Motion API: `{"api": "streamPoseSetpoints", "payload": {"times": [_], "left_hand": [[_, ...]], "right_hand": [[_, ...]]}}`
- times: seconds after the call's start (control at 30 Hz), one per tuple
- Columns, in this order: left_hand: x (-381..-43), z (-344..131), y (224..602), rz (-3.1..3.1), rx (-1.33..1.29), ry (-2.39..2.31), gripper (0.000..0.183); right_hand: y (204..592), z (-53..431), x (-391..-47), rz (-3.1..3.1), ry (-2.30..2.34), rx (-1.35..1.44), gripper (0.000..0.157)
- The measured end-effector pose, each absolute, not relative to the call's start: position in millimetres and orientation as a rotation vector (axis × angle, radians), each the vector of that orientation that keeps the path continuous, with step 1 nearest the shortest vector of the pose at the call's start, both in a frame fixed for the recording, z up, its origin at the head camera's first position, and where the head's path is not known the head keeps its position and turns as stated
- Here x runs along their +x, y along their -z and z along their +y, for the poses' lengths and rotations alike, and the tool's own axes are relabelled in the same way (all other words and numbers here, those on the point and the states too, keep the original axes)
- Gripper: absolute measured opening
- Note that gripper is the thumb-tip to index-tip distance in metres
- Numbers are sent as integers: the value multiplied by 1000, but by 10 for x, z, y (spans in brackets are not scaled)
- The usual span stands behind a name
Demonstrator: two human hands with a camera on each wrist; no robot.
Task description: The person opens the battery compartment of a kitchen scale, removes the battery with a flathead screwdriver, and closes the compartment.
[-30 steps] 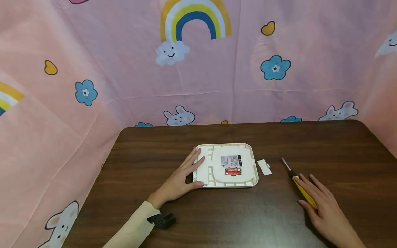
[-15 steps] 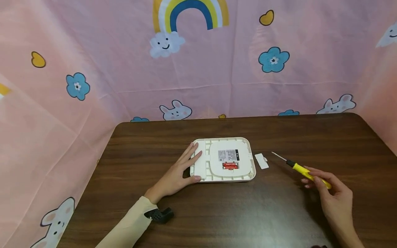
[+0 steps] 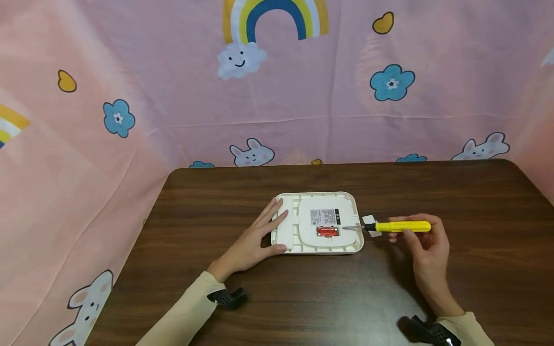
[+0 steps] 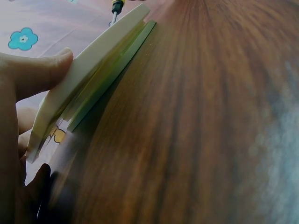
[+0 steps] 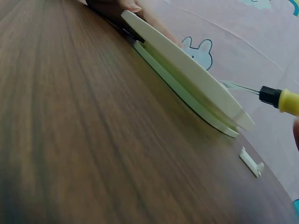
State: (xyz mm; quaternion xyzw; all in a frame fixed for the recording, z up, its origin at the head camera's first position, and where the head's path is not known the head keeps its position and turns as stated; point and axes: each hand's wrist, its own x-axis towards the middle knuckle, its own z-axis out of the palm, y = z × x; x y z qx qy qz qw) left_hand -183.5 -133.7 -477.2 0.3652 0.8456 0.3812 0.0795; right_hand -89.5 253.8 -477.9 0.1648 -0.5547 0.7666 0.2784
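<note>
In the head view, the left hand (image 3: 248, 246) rests, fingers spread, on the left end of the device (image 3: 307, 235) on the counter (image 3: 329, 298); the right hand (image 3: 426, 250), to its right, grips the screwdriver (image 3: 402, 226). In the left wrist view, the thumb (image 4: 44, 74) touches the device's edge. In the right wrist view, the cover (image 5: 250, 162) lies near the device.

Label (image 3: 322, 216) print too small to read
The screwdriver (image 3: 385, 227) partly hides the white cover (image 3: 368, 219); the right wrist view cuts off its handle (image 5: 288, 102).

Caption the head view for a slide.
Left hand on a white device, right hand holding a yellow-handled screwdriver over it.
</note>
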Motion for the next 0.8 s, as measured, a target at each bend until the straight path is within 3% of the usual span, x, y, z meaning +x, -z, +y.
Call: {"api": "streamPoseSetpoints", "payload": {"times": [0.4, 0.8], "left_hand": [[-1831, -1343, 4774, 2527, 1096, -1144, 82], [-1832, -1333, 4760, 2523, 1067, -1138, 82]], "right_hand": [[4736, 2360, -1065, -1433, -2072, 514, 43], [4688, 2317, -1094, -1501, -1969, 673, 41]]}}
